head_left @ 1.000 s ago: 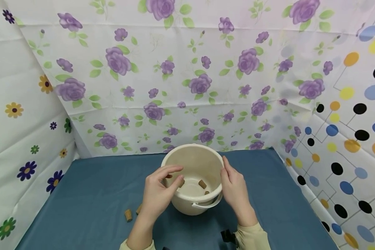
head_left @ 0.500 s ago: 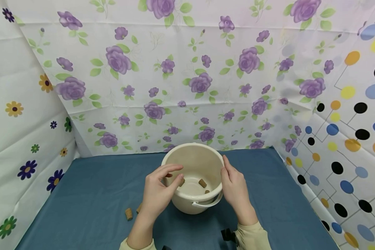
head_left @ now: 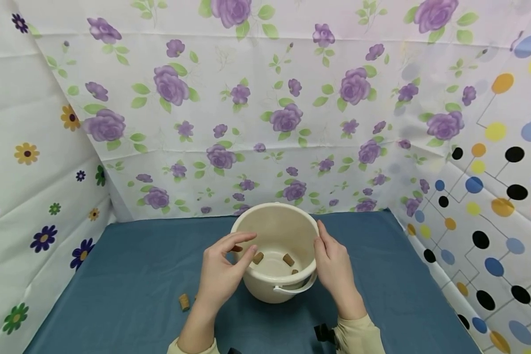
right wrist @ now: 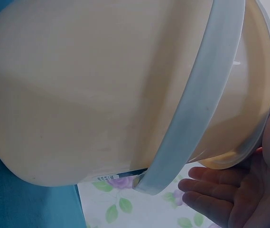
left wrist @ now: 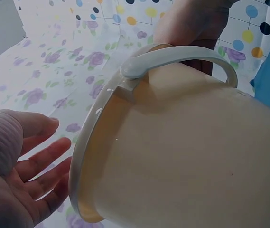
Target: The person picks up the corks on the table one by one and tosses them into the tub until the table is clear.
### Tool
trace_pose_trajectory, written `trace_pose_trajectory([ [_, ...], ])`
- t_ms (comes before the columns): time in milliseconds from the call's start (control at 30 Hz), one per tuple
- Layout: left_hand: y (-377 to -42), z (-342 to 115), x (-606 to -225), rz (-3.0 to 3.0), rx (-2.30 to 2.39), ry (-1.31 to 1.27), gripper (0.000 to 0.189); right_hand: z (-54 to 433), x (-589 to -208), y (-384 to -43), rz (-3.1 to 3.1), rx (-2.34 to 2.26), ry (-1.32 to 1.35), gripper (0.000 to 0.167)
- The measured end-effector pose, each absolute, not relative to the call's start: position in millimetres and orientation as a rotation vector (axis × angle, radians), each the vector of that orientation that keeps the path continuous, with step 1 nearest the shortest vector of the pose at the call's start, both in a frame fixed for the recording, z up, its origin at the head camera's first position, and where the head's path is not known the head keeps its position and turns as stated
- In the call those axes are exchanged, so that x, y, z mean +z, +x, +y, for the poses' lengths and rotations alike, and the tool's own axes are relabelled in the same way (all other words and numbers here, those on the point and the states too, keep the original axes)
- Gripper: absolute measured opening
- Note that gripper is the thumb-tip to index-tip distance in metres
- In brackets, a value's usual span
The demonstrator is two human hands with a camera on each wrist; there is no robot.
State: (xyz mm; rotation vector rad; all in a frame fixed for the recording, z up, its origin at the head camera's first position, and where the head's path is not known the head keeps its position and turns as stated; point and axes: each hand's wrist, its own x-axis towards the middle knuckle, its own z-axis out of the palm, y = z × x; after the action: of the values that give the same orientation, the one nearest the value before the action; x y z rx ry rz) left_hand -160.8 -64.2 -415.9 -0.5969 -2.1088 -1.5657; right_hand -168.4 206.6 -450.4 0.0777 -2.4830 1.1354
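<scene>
A cream plastic bucket (head_left: pixel 265 290) with a white handle (head_left: pixel 296 289) stands on the blue cloth, its mouth tipped toward me. My right hand (head_left: pixel 336 268) holds its right rim, the thumb at the rim and fingers along the outside, as the right wrist view shows. At the left rim my left hand (head_left: pixel 221 275) hovers with loosely bent fingers and nothing in them; whether it touches the rim I cannot tell. Inside the bucket lie a brown cork (head_left: pixel 288 259), another cork (head_left: pixel 258 258) and a partly hidden third cork (head_left: pixel 294 272).
One cork (head_left: pixel 184 302) lies on the blue cloth (head_left: pixel 128 285) left of my left wrist. A sliver of another cork shows beside that wrist. Behind the cloth rises a floral sheet (head_left: pixel 256 123), with patterned sheets at both sides.
My left hand has shifted slightly left, showing more of the left cork in the bucket and covering more of the cork beside the wrist. The right hand stays on the rim.
</scene>
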Motion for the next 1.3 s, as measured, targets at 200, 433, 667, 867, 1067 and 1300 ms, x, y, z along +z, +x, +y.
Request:
trace_pose_trajectory([
  [200,-157.7,-71.6,-417.5,-2.117,-1.564,-0.595,0.026,205.9,-449.9,-167.6,-2.483,1.131,0.086,0.05],
  [433,-155.5,-84.8,-422.7,-2.156,-1.506,-0.581,0.026,206.0,-448.1,-166.9,-2.49,1.13,0.092,0.05],
  [667,-156.3,-105.9,-429.0,-2.168,-1.401,-0.518,0.029,205.7,-448.4,-168.4,-2.491,1.139,0.096,0.05],
  [867,-157.9,-127.5,-435.5,-2.198,-1.291,-0.449,0.031,206.3,-448.5,-168.4,-2.492,1.144,0.078,0.05],
  [1067,-155.8,-145.6,-450.2,-2.283,-1.195,-0.429,0.032,207.9,-448.1,-167.2,-2.502,1.14,0.073,0.05],
  [1300,-151.7,-176.0,-478.8,-2.49,-1.068,-0.381,0.033,205.4,-448.8,-167.6,-2.503,1.146,0.076,0.05],
])
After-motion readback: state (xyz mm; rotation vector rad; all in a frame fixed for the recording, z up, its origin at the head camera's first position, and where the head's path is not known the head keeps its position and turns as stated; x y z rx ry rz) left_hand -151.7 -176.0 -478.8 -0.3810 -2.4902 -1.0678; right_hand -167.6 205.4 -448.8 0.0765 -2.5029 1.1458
